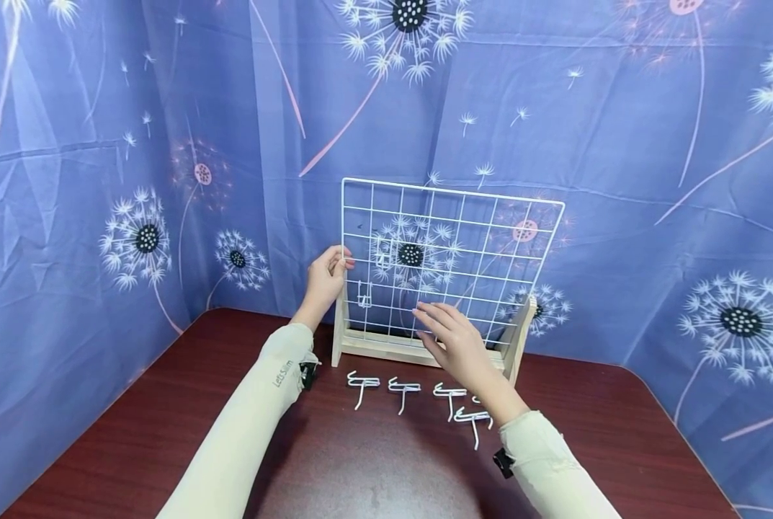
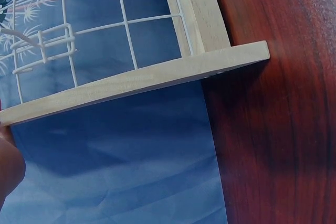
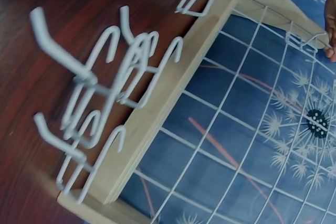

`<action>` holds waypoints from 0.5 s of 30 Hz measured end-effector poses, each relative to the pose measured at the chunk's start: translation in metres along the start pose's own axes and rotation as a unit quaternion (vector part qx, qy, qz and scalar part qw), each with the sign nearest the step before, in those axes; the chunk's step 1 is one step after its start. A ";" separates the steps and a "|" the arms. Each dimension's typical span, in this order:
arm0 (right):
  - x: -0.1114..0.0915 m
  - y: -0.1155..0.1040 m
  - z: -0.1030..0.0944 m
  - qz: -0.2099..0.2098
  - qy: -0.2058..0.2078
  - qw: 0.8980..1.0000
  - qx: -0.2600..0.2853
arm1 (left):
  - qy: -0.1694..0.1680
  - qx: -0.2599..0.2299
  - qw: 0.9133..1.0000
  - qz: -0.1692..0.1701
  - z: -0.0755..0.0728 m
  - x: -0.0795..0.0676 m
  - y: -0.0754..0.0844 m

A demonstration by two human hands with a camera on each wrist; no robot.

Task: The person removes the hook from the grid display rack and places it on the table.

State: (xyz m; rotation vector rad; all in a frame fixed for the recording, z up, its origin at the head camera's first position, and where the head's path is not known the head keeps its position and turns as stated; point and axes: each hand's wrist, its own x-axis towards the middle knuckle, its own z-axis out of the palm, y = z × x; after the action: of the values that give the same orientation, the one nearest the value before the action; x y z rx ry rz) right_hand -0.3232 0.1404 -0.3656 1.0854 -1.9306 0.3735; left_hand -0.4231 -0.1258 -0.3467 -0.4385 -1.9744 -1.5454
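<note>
Head view from above and behind left hand point(image 1: 325, 280) and right hand point(image 1: 454, 340), facing forward-down, wrist views tilted, close under each hand, right wrist facing hooks point(image 1: 404, 387), wire grid point(image 1: 449, 271) shared by all

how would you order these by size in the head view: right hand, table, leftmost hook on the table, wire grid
1. Table
2. Wire grid
3. Right hand
4. Leftmost hook on the table

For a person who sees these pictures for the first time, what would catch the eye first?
Probably the white wire grid in its wooden stand, near the centre, with the left hand at its left side. Next, the white hooks on the dark red table in front. Behind everything hangs blue cloth printed with dandelions.
</note>
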 end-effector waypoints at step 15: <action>0.035 -0.008 0.015 0.057 0.059 0.996 0.047 | -0.007 0.006 1.000 -0.017 -0.001 0.000 0.004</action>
State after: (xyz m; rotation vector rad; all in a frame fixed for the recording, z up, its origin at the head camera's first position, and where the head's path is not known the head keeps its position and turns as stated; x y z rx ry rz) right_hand -0.3331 0.1079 -0.3476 0.9926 -1.8894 0.5846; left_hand -0.4202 -0.1254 -0.3434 -0.4141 -2.0097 -1.5544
